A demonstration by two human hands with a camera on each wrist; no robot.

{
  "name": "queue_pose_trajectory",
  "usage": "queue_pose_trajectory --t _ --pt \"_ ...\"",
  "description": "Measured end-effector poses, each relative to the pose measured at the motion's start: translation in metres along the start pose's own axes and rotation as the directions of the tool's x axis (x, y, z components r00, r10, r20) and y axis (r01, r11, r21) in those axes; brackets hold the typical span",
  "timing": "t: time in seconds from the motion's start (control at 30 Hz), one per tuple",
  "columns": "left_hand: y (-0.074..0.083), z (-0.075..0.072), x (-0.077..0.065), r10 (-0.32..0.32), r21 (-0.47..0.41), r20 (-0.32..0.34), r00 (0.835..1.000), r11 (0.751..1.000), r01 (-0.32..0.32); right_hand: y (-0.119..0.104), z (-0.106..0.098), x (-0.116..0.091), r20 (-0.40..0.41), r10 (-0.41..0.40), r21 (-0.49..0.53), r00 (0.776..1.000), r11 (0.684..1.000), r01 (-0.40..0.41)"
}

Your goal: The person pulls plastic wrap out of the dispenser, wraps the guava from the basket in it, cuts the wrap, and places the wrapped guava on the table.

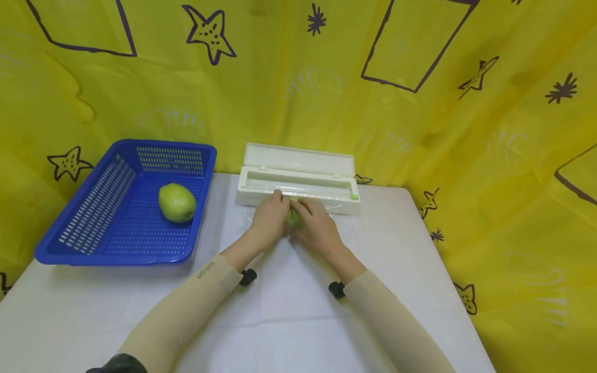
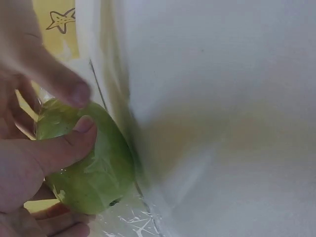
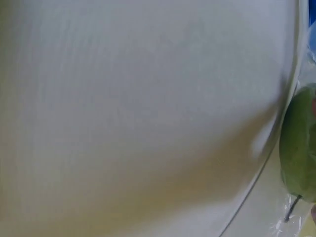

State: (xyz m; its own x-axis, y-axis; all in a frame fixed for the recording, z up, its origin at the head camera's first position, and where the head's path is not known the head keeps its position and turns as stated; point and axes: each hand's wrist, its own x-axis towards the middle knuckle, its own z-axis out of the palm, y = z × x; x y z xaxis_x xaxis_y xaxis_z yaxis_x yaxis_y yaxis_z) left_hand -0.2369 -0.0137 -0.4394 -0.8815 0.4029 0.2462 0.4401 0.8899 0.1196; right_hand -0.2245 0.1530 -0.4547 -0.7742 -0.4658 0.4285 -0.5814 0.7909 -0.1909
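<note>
A green oval fruit (image 1: 294, 218) in clear cling film (image 2: 136, 224) is held between both hands, just in front of the white cling film box (image 1: 252, 197). My left hand (image 1: 270, 220) grips it, its thumb pressed on the wrapped skin and its fingers behind, as the left wrist view shows. From the other side my right hand (image 1: 319, 225) holds the fruit and film, thumb at the fruit's end; its other fingers are partly hidden. A short dark stem (image 3: 293, 208) shows in the right wrist view, where most of the hand is out of frame.
The box's lid (image 1: 298, 159) stands raised, a film roll (image 1: 298, 186) lies inside, and a small green piece (image 1: 354, 197) sits at its right end. To the left, a blue basket (image 1: 114, 259) contains a yellow-green fruit (image 1: 177, 203). A yellow curtain (image 1: 280, 103) hangs behind the white table (image 1: 298, 342).
</note>
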Motion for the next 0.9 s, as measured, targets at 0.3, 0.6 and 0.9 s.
queue_pose_trajectory --t 0.3,0.6,0.9 --pt "-0.008 0.002 -0.002 -0.019 -0.163 0.028 0.999 0.986 0.024 -0.003 0.006 0.004 -0.007 0.049 0.01 0.999 0.999 -0.049" --pt "-0.019 0.004 -0.006 -0.055 -0.317 0.03 0.998 0.946 0.062 0.004 -0.001 0.013 0.137 0.051 0.009 0.989 0.999 -0.052" --pt "-0.02 0.001 -0.002 -0.01 -0.235 -0.002 1.0 0.972 0.009 0.013 -0.004 0.02 0.219 0.086 0.091 0.972 0.99 -0.108"
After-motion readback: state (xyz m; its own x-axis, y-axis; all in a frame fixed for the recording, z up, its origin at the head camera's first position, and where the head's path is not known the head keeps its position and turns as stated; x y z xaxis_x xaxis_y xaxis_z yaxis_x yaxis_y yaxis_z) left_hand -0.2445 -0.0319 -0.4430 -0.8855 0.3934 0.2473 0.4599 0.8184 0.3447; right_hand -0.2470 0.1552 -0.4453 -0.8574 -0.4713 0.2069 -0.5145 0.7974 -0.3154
